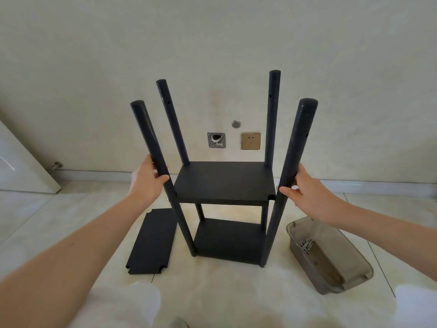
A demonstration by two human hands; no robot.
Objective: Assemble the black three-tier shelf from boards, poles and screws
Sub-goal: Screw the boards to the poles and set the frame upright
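Bare forearms, no sleeves; left hand [147, 179], right hand [307, 189] ungloved; white trousers at knees.

Head camera, near, facing forward-down toward wall [94, 67].

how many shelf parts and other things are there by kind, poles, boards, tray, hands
Black poles: 4 (near left pole, far left, far right, near right)
Black boards: 3 (middle board and bottom board fitted, loose board on the floor)
Grey tray: 1
Hands: 2 (left hand, right hand), each gripping a near pole
Total: 10
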